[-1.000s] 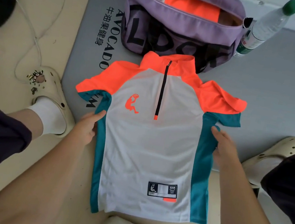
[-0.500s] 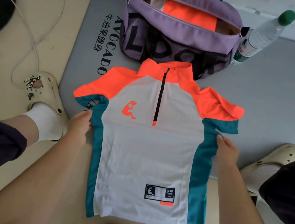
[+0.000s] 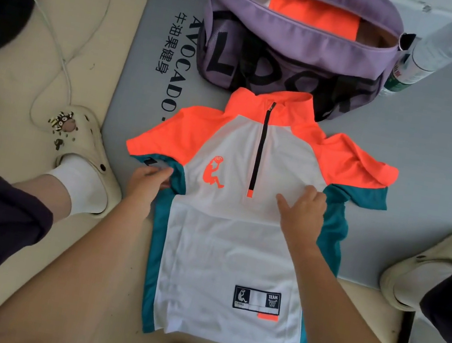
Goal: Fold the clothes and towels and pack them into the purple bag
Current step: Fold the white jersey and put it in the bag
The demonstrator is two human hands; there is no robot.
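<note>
Shirt (image 3: pixel 232 251) spread flat before the purple bag (image 3: pixel 297 51); left hand (image 3: pixel 145 184) pinches its sleeve edge, right hand (image 3: pixel 303 212) rests on the chest, fingers loosely bent.

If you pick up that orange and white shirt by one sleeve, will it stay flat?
Probably not. The shirt looks thin and wrinkles under the right hand, so it would likely droop. It seems light, and its smooth fabric may slide easily.

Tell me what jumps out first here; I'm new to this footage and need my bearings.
A white jersey with neon orange shoulders and teal sides lies flat in the centre, front up. The left hand pinches its side under the sleeve, while the right hand rests on its chest. Just beyond the collar sits the open purple bag, with orange fabric already inside.
</note>
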